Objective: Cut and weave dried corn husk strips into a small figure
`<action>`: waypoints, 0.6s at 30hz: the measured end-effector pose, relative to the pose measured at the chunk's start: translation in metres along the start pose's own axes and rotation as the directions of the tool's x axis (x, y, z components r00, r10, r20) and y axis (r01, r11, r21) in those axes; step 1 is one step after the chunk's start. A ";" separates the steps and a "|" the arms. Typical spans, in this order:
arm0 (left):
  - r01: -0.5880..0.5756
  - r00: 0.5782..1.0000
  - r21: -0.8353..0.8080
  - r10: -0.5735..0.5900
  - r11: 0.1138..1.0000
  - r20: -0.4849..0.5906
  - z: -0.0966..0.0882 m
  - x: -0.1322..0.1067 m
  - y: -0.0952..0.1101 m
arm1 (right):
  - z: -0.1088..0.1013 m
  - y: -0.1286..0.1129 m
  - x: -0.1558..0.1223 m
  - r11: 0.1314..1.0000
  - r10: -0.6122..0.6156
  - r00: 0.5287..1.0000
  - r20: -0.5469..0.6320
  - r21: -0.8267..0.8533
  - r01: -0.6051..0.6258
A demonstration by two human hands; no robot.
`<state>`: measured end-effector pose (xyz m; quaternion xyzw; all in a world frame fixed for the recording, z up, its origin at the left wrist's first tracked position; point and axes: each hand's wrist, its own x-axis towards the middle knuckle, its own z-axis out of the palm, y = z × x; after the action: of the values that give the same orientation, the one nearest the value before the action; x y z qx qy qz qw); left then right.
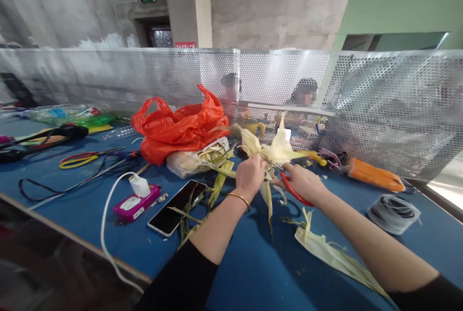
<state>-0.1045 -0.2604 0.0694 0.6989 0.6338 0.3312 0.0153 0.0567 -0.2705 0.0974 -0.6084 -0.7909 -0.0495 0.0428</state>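
The pale husk bundle (278, 149), fanned out like petals, is held just above the counter (249, 277). It is pinched at its base in the fingers of the left hand (250, 173), while the red-handled scissors (293, 193) are gripped in the right hand (304, 183). The two hands are held close together, and the blades are pointed at the left fingertips. The step in hand appears to be trimming at the gathered base; whether the husk is actually being cut cannot be told. For the next move, a steady pinch seems to be called for, with the fingertips kept clear of the blades.

Two pairs of scissors are counted: the one in use and one with red and yellow handles (80, 158), laid well to the left of the hands. One red plastic bag (181, 130) is seen beyond the left hand, with one phone (176, 209) and one purple box (135, 205) to its left. One large loose husk (331, 252) is left below the right forearm; one orange packet (376, 174) and one coil (393, 213) are placed to the right.
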 end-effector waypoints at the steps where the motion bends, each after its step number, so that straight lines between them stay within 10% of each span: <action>1: -0.006 1.000 0.005 0.006 1.000 0.006 0.001 -0.001 0.001 | 0.002 -0.001 0.000 0.999 0.013 0.999 -0.031 -0.040 -0.015; 11: 0.094 0.996 -0.185 -0.094 0.978 0.010 -0.004 0.005 -0.010 | 0.000 0.012 0.009 0.996 -0.027 1.000 0.009 -0.088 0.027; 14: 0.248 0.967 -0.412 -0.251 0.877 0.049 -0.007 0.012 -0.022 | -0.001 0.022 0.013 0.975 -0.097 0.983 0.155 0.212 0.063; 18: 0.388 0.914 -0.552 -0.385 0.738 0.128 -0.005 0.023 -0.044 | 0.000 0.031 0.011 0.676 -0.281 0.898 0.338 0.734 -0.065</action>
<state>-0.1457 -0.2335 0.0641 0.5166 0.6372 0.4918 0.2919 0.0842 -0.2521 0.0994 -0.4867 -0.7692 0.4004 0.1056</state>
